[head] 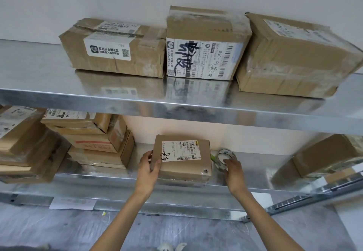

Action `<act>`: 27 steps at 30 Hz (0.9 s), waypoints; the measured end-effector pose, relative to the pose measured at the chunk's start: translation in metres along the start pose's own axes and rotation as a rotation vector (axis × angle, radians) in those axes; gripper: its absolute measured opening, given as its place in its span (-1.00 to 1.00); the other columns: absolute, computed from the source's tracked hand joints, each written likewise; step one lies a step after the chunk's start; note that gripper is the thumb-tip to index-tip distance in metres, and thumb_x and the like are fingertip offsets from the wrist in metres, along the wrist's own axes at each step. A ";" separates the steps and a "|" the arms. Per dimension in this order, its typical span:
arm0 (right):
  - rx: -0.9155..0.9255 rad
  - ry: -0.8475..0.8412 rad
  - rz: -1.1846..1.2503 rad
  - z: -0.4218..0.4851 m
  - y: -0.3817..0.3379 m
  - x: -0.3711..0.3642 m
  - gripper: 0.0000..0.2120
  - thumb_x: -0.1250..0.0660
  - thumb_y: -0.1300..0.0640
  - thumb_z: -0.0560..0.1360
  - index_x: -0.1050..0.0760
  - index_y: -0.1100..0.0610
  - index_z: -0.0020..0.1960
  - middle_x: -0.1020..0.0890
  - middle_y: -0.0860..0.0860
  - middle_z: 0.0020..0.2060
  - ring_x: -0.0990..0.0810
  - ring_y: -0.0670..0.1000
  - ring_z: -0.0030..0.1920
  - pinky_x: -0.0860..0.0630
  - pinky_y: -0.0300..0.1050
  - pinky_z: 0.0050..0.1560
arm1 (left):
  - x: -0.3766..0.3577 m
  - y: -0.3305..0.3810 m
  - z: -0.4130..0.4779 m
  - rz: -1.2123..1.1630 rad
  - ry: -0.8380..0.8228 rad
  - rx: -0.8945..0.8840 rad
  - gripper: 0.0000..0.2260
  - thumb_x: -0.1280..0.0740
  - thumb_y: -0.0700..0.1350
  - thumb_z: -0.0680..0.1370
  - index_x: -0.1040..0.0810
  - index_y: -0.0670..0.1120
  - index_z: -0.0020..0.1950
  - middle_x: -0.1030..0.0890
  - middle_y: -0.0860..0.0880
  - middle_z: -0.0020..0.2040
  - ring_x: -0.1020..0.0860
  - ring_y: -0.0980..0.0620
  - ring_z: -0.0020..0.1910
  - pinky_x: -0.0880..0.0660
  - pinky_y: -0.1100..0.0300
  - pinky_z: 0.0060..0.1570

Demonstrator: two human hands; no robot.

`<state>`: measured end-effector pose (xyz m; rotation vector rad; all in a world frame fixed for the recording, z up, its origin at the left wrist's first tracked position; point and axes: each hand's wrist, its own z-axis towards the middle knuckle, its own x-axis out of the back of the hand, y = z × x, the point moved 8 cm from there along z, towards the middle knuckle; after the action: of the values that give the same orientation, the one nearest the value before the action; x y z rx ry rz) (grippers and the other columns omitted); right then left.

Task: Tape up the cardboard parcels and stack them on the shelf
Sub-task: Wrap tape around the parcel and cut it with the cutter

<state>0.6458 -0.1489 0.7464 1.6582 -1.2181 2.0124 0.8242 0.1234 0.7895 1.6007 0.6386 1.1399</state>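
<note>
Pinching the small brown cardboard parcel (182, 159), probably light, stiff, by its left edge with left grip (150, 168); curling right grip (234, 172) round clear tape roll (225, 155).

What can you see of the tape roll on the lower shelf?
The tape roll is a ring of clear, glossy tape, pale and partly see-through. It stands on edge on the metal lower shelf, its hole facing the camera, just right of the parcel. A small green piece sits at its left edge, between roll and parcel; I cannot tell whether it is attached. The right hand grips the roll's near right rim with curled fingers, hiding that part.
</note>
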 end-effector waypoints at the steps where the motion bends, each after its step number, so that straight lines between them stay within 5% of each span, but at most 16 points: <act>1: -0.011 -0.034 -0.044 0.003 0.006 -0.008 -0.77 -0.34 0.50 0.27 -0.62 0.29 -0.14 -0.63 0.24 -0.11 -0.57 0.28 -0.04 -0.52 -0.01 -0.08 | -0.001 -0.001 0.000 0.006 0.002 -0.002 -0.70 -0.29 -0.19 0.59 -0.42 -0.16 0.32 -0.53 -0.03 0.16 -0.50 0.04 0.16 -0.34 0.53 0.00; 5: -0.008 -0.053 -0.088 0.012 0.006 -0.005 -0.91 -0.37 0.38 0.37 -0.58 0.26 -0.29 -0.63 0.18 -0.26 -0.58 0.21 -0.16 -0.40 -0.07 -0.26 | -0.010 -0.001 -0.002 0.031 -0.012 0.005 -0.69 -0.30 -0.17 0.59 -0.40 -0.14 0.33 -0.49 -0.04 0.18 -0.47 0.02 0.18 -0.42 0.42 0.04; 9: 0.007 0.023 -0.018 0.010 -0.003 0.024 -0.95 -0.39 0.27 0.44 -0.61 0.25 -0.13 -0.65 0.19 -0.22 -0.57 0.21 -0.15 -0.37 -0.09 -0.25 | -0.012 -0.003 -0.002 0.142 0.019 0.022 -0.58 -0.31 -0.16 0.58 -0.33 -0.19 0.41 -0.39 -0.15 0.33 -0.37 -0.09 0.33 -0.31 0.18 0.29; 12: 0.032 0.094 0.085 0.006 -0.016 0.051 -0.85 -0.40 0.19 0.46 -0.47 0.14 -0.24 -0.58 0.10 -0.33 -0.51 0.15 -0.23 -0.25 -0.12 -0.31 | -0.005 0.035 -0.004 0.289 0.117 -0.200 -0.59 -0.31 -0.24 0.56 -0.36 -0.18 0.39 -0.36 -0.16 0.36 -0.32 -0.10 0.37 -0.24 0.14 0.36; 17: 0.124 0.163 0.299 -0.007 -0.066 0.097 -0.76 -0.42 0.10 0.45 -0.42 0.17 -0.27 -0.56 0.01 -0.41 -0.51 0.03 -0.40 -0.41 -0.07 -0.33 | -0.042 0.131 -0.005 0.227 -0.077 -0.518 -0.70 -0.33 -0.22 0.55 -0.53 -0.10 0.29 -0.51 0.00 0.24 -0.41 0.09 0.27 -0.29 0.32 0.30; 22: 0.190 0.140 0.540 -0.008 -0.119 0.114 -0.60 -0.37 0.24 0.45 -0.23 -0.07 -0.37 -0.37 -0.11 -0.55 -0.29 -0.10 -0.50 -0.18 -0.28 -0.45 | -0.094 0.169 0.008 0.136 -0.365 -0.449 -0.64 -0.35 -0.09 0.56 -0.48 -0.09 0.35 -0.49 -0.03 0.27 -0.43 0.08 0.28 -0.32 0.27 0.30; 27: 0.190 0.100 0.630 -0.003 -0.137 0.113 -0.78 -0.33 0.21 0.48 -0.39 0.07 -0.31 -0.38 -0.08 -0.53 -0.29 -0.10 -0.48 -0.23 -0.24 -0.41 | -0.083 0.176 0.029 0.316 -0.268 -0.342 -0.93 -0.35 -0.01 0.52 -0.58 0.08 -0.01 -0.62 0.07 0.02 -0.53 0.06 0.05 -0.45 0.15 0.00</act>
<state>0.6987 -0.0960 0.9077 1.3256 -1.7136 2.6051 0.7927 -0.0175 0.9234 1.5493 0.0099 1.1600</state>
